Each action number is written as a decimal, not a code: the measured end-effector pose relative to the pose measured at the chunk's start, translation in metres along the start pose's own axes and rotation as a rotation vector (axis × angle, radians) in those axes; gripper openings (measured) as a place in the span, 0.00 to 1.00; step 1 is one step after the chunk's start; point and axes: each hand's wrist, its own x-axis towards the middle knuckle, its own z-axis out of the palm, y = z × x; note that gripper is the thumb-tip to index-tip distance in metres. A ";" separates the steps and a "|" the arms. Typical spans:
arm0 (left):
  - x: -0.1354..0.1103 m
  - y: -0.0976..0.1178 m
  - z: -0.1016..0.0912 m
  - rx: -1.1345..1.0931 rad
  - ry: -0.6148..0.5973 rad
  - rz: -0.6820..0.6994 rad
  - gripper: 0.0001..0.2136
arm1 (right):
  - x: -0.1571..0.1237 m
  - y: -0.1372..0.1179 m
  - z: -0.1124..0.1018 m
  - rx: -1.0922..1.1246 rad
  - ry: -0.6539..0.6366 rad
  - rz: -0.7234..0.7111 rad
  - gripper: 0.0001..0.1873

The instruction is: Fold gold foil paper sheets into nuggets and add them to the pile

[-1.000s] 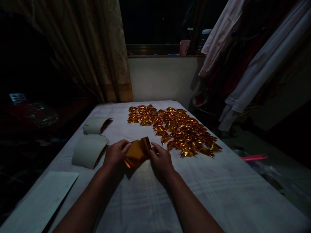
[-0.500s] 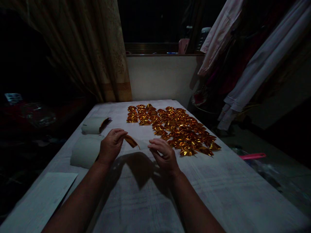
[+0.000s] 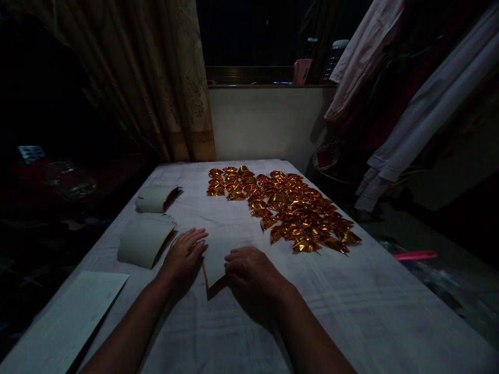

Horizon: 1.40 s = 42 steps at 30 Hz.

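Observation:
A small sheet of paper (image 3: 215,259), pale on its upper face with an orange-gold edge, lies bent on the table between my hands. My left hand (image 3: 186,254) rests along the sheet's left side with its fingers stretched out. At the right side my right hand (image 3: 249,270) is closed, its curled fingers on the sheet's edge. Left of my left hand stand two curved stacks of similar paper, the nearer stack (image 3: 144,240) and the farther stack (image 3: 156,199). Many folded gold foil pieces (image 3: 288,202) are spread beyond my right hand.
A flat pale board (image 3: 74,317) lies at the table's left front. The table (image 3: 351,311) has a light checked cloth. A curtain (image 3: 167,78) hangs at the back left, clothes (image 3: 405,119) at the right. A pink handle (image 3: 415,255) shows beyond the right edge.
The sheet has come down from the air onto the table, pale face up. My right hand has moved left and closed on its edge; my left hand has lowered and its fingers have straightened.

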 end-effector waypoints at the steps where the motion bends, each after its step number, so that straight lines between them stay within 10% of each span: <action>1: -0.002 0.003 0.002 0.024 -0.047 0.010 0.16 | 0.000 -0.002 -0.001 0.010 -0.036 0.027 0.08; 8: -0.015 0.016 0.009 0.229 -0.390 0.097 0.18 | -0.001 -0.010 -0.011 0.147 -0.170 0.249 0.13; 15: -0.012 0.013 0.012 0.239 -0.138 -0.108 0.15 | 0.003 -0.009 -0.006 0.205 -0.218 0.346 0.10; 29: -0.007 0.018 0.006 -0.375 -0.191 -0.246 0.11 | 0.025 0.009 0.012 -0.078 0.187 0.156 0.04; 42: -0.011 0.027 -0.006 -0.609 -0.203 -0.271 0.22 | 0.014 0.015 0.030 0.066 0.218 0.281 0.04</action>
